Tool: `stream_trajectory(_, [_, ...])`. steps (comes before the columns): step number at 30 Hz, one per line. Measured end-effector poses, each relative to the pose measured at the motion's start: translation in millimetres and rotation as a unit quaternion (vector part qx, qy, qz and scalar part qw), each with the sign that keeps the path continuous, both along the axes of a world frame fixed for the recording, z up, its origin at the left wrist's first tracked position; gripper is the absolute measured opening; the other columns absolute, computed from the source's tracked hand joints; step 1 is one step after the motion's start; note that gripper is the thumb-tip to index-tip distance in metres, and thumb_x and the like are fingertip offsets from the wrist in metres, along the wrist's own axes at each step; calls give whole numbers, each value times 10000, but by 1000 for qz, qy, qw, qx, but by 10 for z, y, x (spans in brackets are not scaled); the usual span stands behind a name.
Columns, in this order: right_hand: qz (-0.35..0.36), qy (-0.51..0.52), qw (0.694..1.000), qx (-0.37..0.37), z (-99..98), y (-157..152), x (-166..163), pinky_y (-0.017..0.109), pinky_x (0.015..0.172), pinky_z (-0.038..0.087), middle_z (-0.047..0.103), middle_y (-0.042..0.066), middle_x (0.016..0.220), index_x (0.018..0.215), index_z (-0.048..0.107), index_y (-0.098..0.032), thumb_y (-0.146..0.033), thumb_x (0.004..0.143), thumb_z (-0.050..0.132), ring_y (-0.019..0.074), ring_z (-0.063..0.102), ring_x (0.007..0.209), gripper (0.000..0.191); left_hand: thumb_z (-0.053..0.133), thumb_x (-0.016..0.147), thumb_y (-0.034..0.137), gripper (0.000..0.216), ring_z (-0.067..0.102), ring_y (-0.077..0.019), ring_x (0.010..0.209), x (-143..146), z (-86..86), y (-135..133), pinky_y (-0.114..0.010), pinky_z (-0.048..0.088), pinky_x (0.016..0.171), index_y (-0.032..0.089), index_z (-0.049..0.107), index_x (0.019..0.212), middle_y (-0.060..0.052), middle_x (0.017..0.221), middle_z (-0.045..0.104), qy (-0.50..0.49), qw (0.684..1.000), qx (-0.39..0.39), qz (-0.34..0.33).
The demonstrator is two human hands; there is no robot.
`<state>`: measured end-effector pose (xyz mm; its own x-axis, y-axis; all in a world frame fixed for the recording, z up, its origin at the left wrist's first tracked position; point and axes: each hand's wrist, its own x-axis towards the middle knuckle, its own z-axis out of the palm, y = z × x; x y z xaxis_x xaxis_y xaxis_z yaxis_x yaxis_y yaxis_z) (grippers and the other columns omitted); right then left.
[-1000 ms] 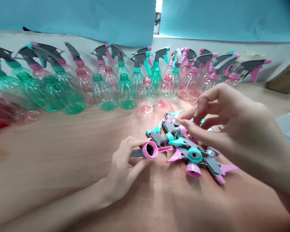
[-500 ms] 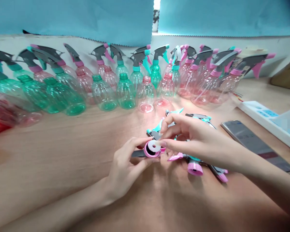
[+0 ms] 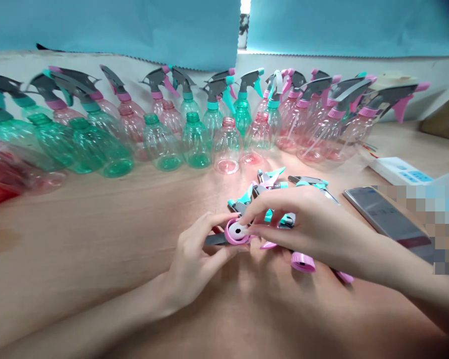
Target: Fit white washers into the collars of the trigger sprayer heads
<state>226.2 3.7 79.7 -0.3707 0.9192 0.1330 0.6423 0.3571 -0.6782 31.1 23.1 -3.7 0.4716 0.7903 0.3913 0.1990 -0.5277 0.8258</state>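
Note:
My left hand [image 3: 192, 254] is closed around a trigger spray head [image 3: 215, 240], grey with a pink collar, its open end facing up toward me. Inside the collar lies a white ring washer [image 3: 235, 232] with a dark hole at its middle. The thumb and forefinger of my right hand [image 3: 290, 217] pinch at the washer's right edge, their tips at the collar's rim. Beneath and behind my right hand lies a pile of loose spray heads, among them a turquoise one [image 3: 239, 207] and one with a pink collar [image 3: 303, 262].
Along the wall stand several clear green and pink bottles, some capped with spray heads, others uncapped, such as a pink bottle [image 3: 227, 147] and a green bottle [image 3: 196, 142]. A red plastic bag [image 3: 3, 174] lies at left. On the right are a phone [image 3: 381, 214] and a white device [image 3: 398, 169].
My right hand has moved slightly left and down with the washer. The washer, tilted at the collar's mouth before, now sits flatter inside it. My left hand has hardly moved.

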Motion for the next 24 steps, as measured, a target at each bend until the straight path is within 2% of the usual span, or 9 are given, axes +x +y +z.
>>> stream_trajectory(7, [9,-20,997,80,-5,-13,27,210,599,429,677,-47,762,804,648,-219,-142,808,598,91,605,689,91,704,793,230,369,615,-133,806,-7,-17,7,-204,595,641,284,564,1131,-3,977,613,-1,1000,3,-1])
stream_trajectory(11, [26,-38,998,49,-49,-18,18,193,544,396,659,-74,699,827,630,-224,-106,800,574,70,588,616,133,712,786,212,371,604,-121,791,-1,-7,4,-178,571,623,280,563,1119,5,951,615,5,1000,7,-1])
stream_trajectory(18, [39,-29,999,17,-88,5,29,209,600,420,661,-50,819,910,575,-225,-125,799,589,98,610,749,150,691,807,236,296,605,-131,776,-2,2,1,-191,561,591,255,572,1078,-7,922,611,8,1000,7,-11])
stream_trajectory(21, [51,-11,999,15,-88,0,33,215,620,439,662,-29,880,947,535,-214,-145,817,579,97,619,752,153,666,827,237,309,626,-149,806,-13,-9,9,-237,581,653,253,558,1116,-21,952,618,6,1000,20,-16])
stream_trajectory(24, [56,3,998,24,-106,-17,29,221,638,450,657,-6,912,1097,486,-206,-155,823,574,109,629,779,293,660,828,202,326,634,-141,813,-18,-9,16,-221,572,669,243,548,1131,-23,958,626,10,999,48,-16])
